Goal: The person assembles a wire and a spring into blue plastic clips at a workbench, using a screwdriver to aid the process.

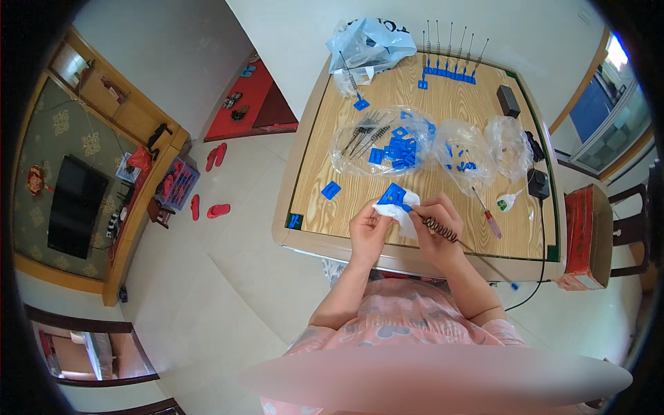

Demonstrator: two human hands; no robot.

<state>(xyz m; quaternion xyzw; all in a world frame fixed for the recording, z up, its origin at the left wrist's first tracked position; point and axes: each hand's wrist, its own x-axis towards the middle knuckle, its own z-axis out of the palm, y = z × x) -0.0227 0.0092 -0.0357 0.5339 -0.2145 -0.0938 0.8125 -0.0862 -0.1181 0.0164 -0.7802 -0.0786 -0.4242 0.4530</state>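
Above the table's near edge, my left hand pinches a white tissue wrapped under a blue plastic piece. My right hand is closed around a dark rod with a coiled spring, whose thin end points down to the right. The rod's upper end meets the blue piece at the tissue, though fingers and tissue partly hide the joint. A flat blue plate lies left of my hands. Beyond them, a clear bag holds loose blue plates and spring rods.
Several finished-looking spring rods on blue bases stand along the table's far edge; another stands left. A screwdriver, a black adapter with cord, a black box, clear bags and a pale blue bag share the tabletop.
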